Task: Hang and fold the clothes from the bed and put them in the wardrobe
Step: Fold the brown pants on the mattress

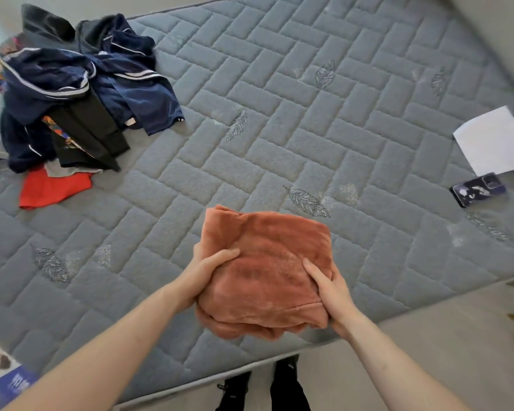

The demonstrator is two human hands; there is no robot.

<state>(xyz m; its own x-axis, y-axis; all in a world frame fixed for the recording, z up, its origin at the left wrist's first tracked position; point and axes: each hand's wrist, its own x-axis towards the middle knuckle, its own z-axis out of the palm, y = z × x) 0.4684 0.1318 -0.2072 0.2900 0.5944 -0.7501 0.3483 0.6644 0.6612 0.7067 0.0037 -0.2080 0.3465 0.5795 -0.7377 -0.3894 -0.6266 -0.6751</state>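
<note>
Rust-orange fleece: a folded plush garment (264, 271), soft and napped, forms a thick rounded rectangle held above the near edge of the mattress (309, 129).
Long axis: the bundle runs away from the person, its far corner tipped up and slightly left; stacked fold edges bulge at the near end.
Left hand: the left hand (208, 271) grips the bundle's left side, thumb laid across the top, fingers curled under and out of sight.
Right hand: the right hand (328, 287) clamps the right side, thumb on top, fingers wrapped beneath the cloth.
Position: the garment sits between both palms, most of its length reaching beyond the thumbs.
Mattress: grey quilted fabric, stitched in a brick-like pattern with embroidered leaf motifs.
Clothes pile: a heap of clothes (72, 93), navy with white stripes, black and grey, lies well apart, far beyond the left fingers; a red piece (52, 186) pokes out at its near side.
Right of the fingers: a white sheet of paper (493, 140) and a dark phone (478, 189) lie near the mattress's right edge.
Below: dark shoes (261, 387) stand on a pale floor.
</note>
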